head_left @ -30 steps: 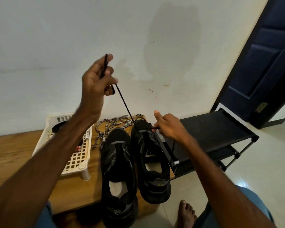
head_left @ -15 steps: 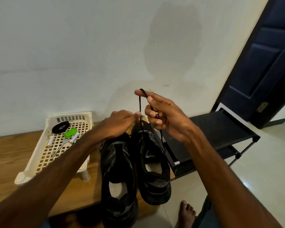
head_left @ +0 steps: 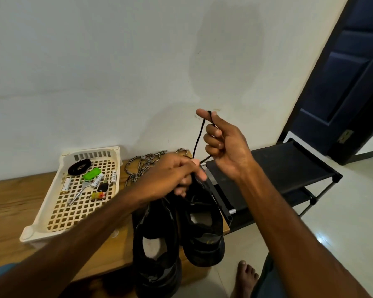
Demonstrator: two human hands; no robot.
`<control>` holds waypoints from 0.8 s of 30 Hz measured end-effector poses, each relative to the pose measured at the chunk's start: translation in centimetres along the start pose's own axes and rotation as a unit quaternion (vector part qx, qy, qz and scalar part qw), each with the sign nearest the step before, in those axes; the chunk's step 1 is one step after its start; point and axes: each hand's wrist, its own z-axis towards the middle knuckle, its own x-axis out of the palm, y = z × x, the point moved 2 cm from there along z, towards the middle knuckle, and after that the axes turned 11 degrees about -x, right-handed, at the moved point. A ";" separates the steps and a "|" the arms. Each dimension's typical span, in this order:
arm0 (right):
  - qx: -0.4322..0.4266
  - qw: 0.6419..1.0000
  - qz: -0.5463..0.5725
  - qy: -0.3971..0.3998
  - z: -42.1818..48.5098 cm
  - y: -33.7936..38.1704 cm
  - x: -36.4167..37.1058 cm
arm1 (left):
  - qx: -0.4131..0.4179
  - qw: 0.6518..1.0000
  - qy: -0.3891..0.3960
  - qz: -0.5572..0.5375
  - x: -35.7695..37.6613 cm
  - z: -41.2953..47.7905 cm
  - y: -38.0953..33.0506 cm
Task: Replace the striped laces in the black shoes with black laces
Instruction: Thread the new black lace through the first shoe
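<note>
Threading: judged as the step in hand. The black lace (head_left: pixel 199 134) is being worked into the front of the right-side shoe (head_left: pixel 205 229). The eyelets are hidden under the left hand (head_left: pixel 170 175).
Lace axis: close to upright, rising from the shoe's front to the right hand (head_left: pixel 226 147). A second strand slants from that palm down to the left fingertips.
Key relation: the shoe lies directly below both hands and the lace stands above it. The left hand is the nearer one, so it probably guides the end while the right takes up slack.
Right hand: raised above the toe end, forefinger out with the lace hooked over it, other fingers curled round the strand.
Left hand: low over the shoe's front, thumb and forefinger pinching the lace where it meets the shoe.
Shoes (head_left: pixel 155 244): side by side on the wooden bench (head_left: pixel 9 201), heels toward the person.
Striped laces (head_left: pixel 146 162): out of the shoes — a loose heap on the bench beyond the toes.
Spare lace (head_left: pixel 79 166): coiled in the white basket (head_left: pixel 52 211), left of the shoes — likely for the other shoe.
</note>
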 end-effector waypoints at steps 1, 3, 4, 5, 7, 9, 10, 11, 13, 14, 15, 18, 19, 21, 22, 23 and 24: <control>-0.019 0.997 -0.073 -0.018 0.0 0.3 -0.6 | -0.017 1.000 -0.022 0.008 -1.4 0.0 0.3; -0.038 0.980 -0.188 -0.059 -0.1 0.8 -1.5 | -0.052 0.997 -0.054 -0.001 -4.6 -0.2 0.8; -0.033 0.972 -0.218 -0.077 -0.1 0.9 -2.0 | -0.073 0.995 -0.066 0.003 -6.2 -0.4 1.3; -0.021 0.967 -0.238 -0.092 -0.2 1.1 -2.4 | -0.096 0.992 -0.081 0.022 -7.8 -0.5 1.9; -0.002 0.953 -0.282 -0.114 -0.5 1.5 -3.4 | -0.140 0.979 -0.117 0.088 -10.4 -0.8 3.3; -0.007 0.938 -0.322 -0.129 -0.8 1.8 -4.2 | -0.181 0.969 -0.129 0.106 -12.6 -1.4 4.6; -0.014 0.933 -0.332 -0.134 -1.0 2.0 -4.5 | -0.194 0.966 -0.131 0.107 -13.4 -1.7 5.0; -0.020 0.930 -0.340 -0.137 -1.2 2.2 -4.8 | -0.201 0.962 -0.138 0.119 -14.1 -2.1 5.2; -0.021 0.927 -0.348 -0.136 -1.4 2.7 -5.4 | -0.199 0.951 -0.173 0.161 -15.1 -2.8 5.3; -0.013 0.928 -0.352 -0.124 -1.4 2.9 -5.7 | -0.194 0.947 -0.194 0.168 -15.4 -3.1 5.3; -0.001 0.927 -0.361 -0.100 -1.5 3.0 -5.8 | -0.187 0.946 -0.209 0.162 -15.5 -3.3 5.4; 0.030 0.902 -0.428 0.046 -2.0 2.3 -5.1 | -0.162 0.956 -0.210 0.127 -14.9 -3.2 5.3; 0.039 0.893 -0.435 0.111 -2.1 1.9 -4.5 | -0.152 0.961 -0.205 0.109 -14.4 -3.0 5.0; 0.082 0.863 -0.422 0.265 -2.6 0.9 -3.0 | -0.120 0.971 -0.192 0.074 -13.1 -2.6 4.3; 0.115 0.835 -0.418 0.338 -2.9 0.4 -2.5 | -0.097 0.976 -0.182 0.071 -12.4 -2.3 3.9; 0.144 0.806 -0.424 0.386 -3.2 -0.1 -2.3 | -0.069 0.979 -0.172 0.081 -11.7 -2.1 3.5; 0.160 0.791 -0.438 0.396 -3.3 -0.5 -2.2 | -0.038 0.981 -0.165 0.097 -11.0 -1.9 3.1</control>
